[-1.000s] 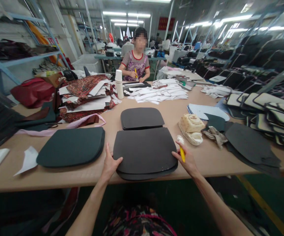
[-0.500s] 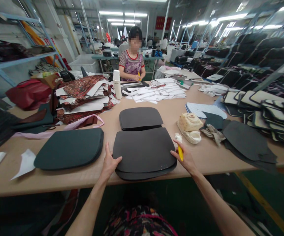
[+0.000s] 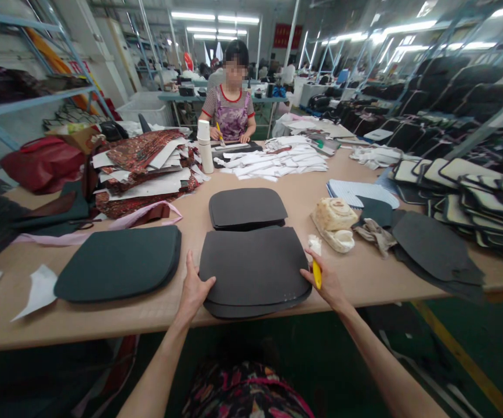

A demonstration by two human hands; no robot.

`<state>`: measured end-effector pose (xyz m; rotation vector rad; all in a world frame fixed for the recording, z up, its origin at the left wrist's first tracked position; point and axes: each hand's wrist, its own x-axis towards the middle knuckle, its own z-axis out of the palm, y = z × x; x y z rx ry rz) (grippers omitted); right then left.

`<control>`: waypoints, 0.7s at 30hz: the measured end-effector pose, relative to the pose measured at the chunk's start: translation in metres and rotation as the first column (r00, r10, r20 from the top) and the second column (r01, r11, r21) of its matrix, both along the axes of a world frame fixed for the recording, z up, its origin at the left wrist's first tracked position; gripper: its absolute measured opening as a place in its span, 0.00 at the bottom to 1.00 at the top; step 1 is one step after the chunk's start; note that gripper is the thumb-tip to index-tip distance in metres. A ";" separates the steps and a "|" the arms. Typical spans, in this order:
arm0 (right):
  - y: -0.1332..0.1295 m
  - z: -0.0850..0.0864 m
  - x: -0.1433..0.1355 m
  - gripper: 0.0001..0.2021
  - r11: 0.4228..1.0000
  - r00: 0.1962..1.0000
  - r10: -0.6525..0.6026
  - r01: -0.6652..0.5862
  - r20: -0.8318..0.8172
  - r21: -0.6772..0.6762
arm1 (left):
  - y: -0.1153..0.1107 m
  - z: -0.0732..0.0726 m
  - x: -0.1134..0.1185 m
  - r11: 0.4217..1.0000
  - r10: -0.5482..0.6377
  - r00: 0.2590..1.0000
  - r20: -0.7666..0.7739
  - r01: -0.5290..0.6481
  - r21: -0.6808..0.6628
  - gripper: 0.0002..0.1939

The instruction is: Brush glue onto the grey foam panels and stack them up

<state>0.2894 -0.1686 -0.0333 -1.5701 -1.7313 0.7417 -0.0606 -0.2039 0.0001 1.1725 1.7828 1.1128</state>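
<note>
Black panels are lying near the worktop's front edge, bare surface alongside.
Left fingers, widely spread, are touching them; right fingers, curled, are gripping a brush.

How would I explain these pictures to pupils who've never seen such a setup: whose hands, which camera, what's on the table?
No machine here: the two bare hands belong to the person wearing the camera. It sits on their head, looking forward and down, so every picture shows their own view. On the brown table lie a near pile of dark grey sheets, a smaller dark stack beyond it, and a dark green stack to the left. The left hand has its thumb on the near pile's left edge; the right hand touches its right edge while holding a yellow-handled brush. Another person is opposite.
</note>
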 end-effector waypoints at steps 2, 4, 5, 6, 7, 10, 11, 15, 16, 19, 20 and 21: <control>-0.001 0.000 -0.001 0.29 1.000 1.000 0.004 -0.004 0.016 0.016 | 0.000 0.000 0.002 1.000 0.004 1.000 -0.024 -0.004 0.002 0.52; -0.002 0.001 -0.002 0.28 0.999 1.000 0.014 -0.014 0.019 0.032 | 0.002 -0.001 0.003 1.000 0.013 0.997 -0.078 -0.013 -0.007 0.51; -0.002 0.002 -0.003 0.27 0.999 1.000 0.017 -0.017 0.017 0.033 | 0.003 -0.002 0.004 1.000 0.017 0.993 -0.116 -0.018 -0.014 0.51; -0.002 0.003 -0.003 0.27 0.999 1.000 0.018 -0.018 0.012 0.029 | 0.003 -0.004 0.004 1.000 0.019 0.988 -0.154 -0.023 -0.020 0.51; -0.003 0.004 -0.003 0.27 1.000 1.000 0.017 -0.017 0.005 0.023 | 0.004 -0.004 0.004 0.999 0.019 0.982 -0.186 -0.024 -0.026 0.51; -0.003 0.006 -0.002 0.27 1.000 1.000 0.008 -0.007 -0.020 0.013 | 0.007 -0.005 0.004 1.000 0.012 0.977 -0.211 -0.016 -0.016 0.52; -0.003 0.006 -0.002 0.27 1.000 1.000 0.008 -0.007 -0.030 0.016 | 0.007 -0.005 0.004 1.000 0.012 0.980 -0.200 -0.013 -0.004 0.51; -0.003 0.006 0.001 0.26 0.999 0.997 0.013 -0.011 -0.070 0.035 | 0.008 -0.002 0.004 1.000 0.012 0.986 -0.164 -0.007 0.026 0.51; -0.003 0.006 0.001 0.26 0.999 0.997 0.014 -0.011 -0.078 0.040 | 0.008 -0.002 0.004 1.000 0.013 0.985 -0.169 -0.009 0.027 0.52; -0.004 0.006 0.002 0.26 0.999 0.995 0.013 -0.009 -0.095 0.045 | 0.009 -0.003 0.003 1.000 0.007 0.979 -0.205 -0.003 0.022 0.52; -0.004 0.005 0.002 0.26 0.999 0.995 0.013 -0.009 -0.100 0.044 | 0.009 -0.003 0.003 1.000 0.002 0.974 -0.226 0.000 0.012 0.52; -0.004 0.005 0.002 0.26 0.999 0.994 0.013 -0.008 -0.105 0.042 | 0.010 -0.004 0.003 1.000 -0.005 0.969 -0.247 0.004 -0.004 0.52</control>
